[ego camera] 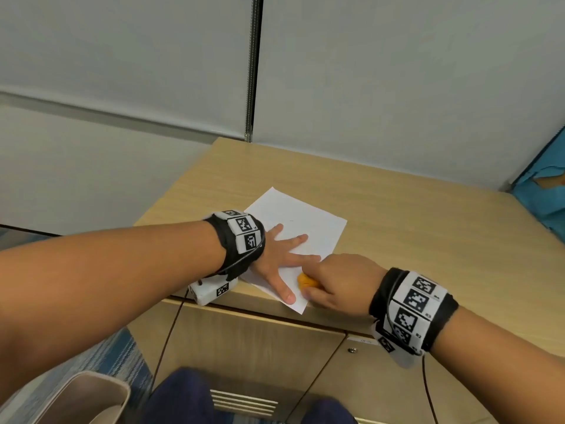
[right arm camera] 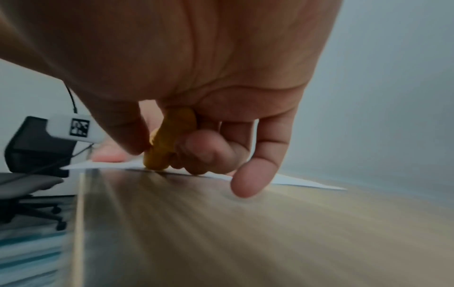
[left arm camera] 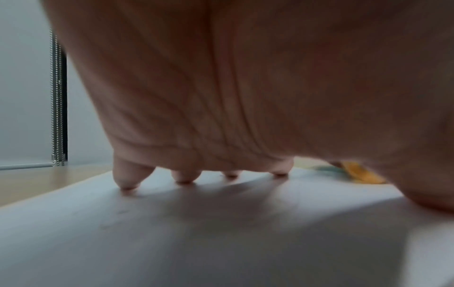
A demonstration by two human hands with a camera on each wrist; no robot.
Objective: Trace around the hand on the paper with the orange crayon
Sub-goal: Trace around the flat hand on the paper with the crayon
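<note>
A white sheet of paper [ego camera: 301, 218] lies on a light wooden desk [ego camera: 428, 240], its near corner at the desk's front edge. My left hand [ego camera: 282, 255] lies flat on the paper with fingers spread and straight; in the left wrist view its fingertips [left arm camera: 127, 184] press the sheet [left arm camera: 221, 233]. My right hand [ego camera: 336, 280] pinches a stubby orange crayon [ego camera: 307, 281] between thumb and curled fingers. The crayon [right arm camera: 164, 143] stands tip-down on the paper [right arm camera: 307, 183], in the gap between my left thumb and index finger. The same crayon [left arm camera: 361, 172] shows beyond the left palm.
A small white sensor box [ego camera: 212, 290] with a black cable sits at the desk's front edge under my left wrist. A cabinet front [ego camera: 244, 341] lies below the desk. A blue torn object [ego camera: 547, 191] is at far right. An office chair [right arm camera: 29, 155] stands left.
</note>
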